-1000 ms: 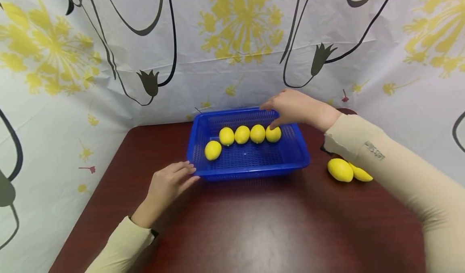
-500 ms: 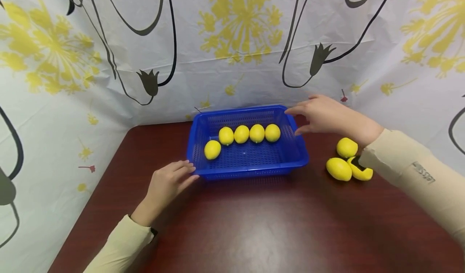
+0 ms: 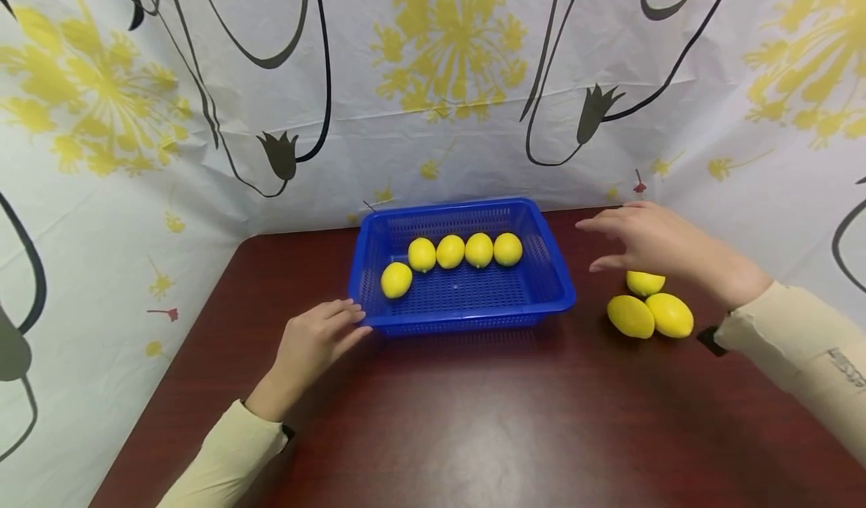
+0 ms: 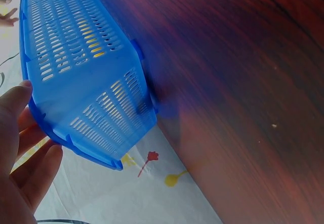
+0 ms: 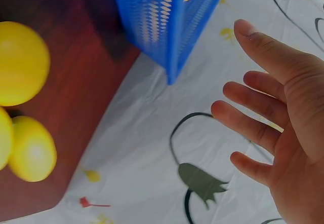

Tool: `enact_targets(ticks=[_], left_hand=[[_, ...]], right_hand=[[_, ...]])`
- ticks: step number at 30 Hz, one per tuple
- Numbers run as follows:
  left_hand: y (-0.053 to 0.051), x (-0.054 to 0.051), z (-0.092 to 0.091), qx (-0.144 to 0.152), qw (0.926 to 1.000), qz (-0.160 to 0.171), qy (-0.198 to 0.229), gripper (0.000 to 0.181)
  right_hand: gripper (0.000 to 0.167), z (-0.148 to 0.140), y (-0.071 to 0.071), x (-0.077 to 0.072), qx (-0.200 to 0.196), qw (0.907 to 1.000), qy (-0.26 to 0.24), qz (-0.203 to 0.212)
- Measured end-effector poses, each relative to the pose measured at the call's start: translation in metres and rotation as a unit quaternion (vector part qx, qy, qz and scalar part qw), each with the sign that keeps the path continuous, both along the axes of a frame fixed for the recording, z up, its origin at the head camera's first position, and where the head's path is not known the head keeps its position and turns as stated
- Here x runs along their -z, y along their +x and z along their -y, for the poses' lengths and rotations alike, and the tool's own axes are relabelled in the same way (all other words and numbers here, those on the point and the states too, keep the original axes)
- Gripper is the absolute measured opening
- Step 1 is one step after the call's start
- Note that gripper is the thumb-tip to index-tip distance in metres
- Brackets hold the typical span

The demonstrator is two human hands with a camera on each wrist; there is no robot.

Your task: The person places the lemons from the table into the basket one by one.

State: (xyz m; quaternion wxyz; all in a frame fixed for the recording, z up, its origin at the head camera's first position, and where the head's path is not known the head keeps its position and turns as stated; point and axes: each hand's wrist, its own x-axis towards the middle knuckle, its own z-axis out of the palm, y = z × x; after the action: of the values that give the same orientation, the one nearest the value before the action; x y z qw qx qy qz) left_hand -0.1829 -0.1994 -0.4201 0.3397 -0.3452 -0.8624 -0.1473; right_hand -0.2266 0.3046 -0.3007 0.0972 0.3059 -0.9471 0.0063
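At the front left corner of a blue plastic basket (image 3: 467,317), my left hand (image 3: 307,350) holds the rim, thumb in front and fingers at the top edge; the left wrist view (image 4: 25,148) shows this hand at the basket's corner. Several yellow lemons (image 3: 450,252) lie inside the basket, most in a row along its back. My right hand (image 3: 659,245) hovers right of the basket with fingers spread and holds nothing. Beneath it are three lemons on the table: two in front (image 3: 631,316) and one behind, partly hidden by the hand.
The basket stands on a dark red-brown wooden table (image 3: 446,418) near its back edge. White cloth (image 3: 338,170) printed with yellow and dark flowers hangs behind and at both sides.
My right hand has moved from above the rightmost lemon in the basket, out over the rim and right to the loose lemons. My left hand and the basket have stayed in place.
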Motion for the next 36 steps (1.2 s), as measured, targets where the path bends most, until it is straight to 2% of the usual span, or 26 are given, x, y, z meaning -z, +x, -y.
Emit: enact_targets(ticks=[5, 10, 18, 27, 36], left_hand=[[0.001, 0.0, 0.0, -0.005, 1.0, 0.007, -0.003, 0.044], [0.0, -0.001, 0.001, -0.008, 0.9999, 0.01, -0.006, 0.046], [0.0, 0.001, 0.0, -0.001, 1.0, -0.004, 0.001, 0.047], [0.001, 0.0, -0.001, -0.01, 0.9999, 0.005, -0.003, 0.049], [0.001, 0.0, -0.001, -0.007, 1.0, 0.001, -0.001, 0.05]], right_hand=[[0.061, -0.016, 0.007, 0.017, 0.011, 0.9999, -0.002, 0.008], [0.062, -0.031, 0.013, 0.034, 0.036, 0.9986, 0.006, 0.039], [0.061, -0.045, 0.016, 0.064, 0.061, 0.9954, 0.028, 0.068], [0.064, -0.05, 0.022, 0.085, 0.082, 0.9945, 0.028, 0.059], [0.069, -0.053, 0.025, 0.101, 0.092, 0.9938, 0.042, 0.046]])
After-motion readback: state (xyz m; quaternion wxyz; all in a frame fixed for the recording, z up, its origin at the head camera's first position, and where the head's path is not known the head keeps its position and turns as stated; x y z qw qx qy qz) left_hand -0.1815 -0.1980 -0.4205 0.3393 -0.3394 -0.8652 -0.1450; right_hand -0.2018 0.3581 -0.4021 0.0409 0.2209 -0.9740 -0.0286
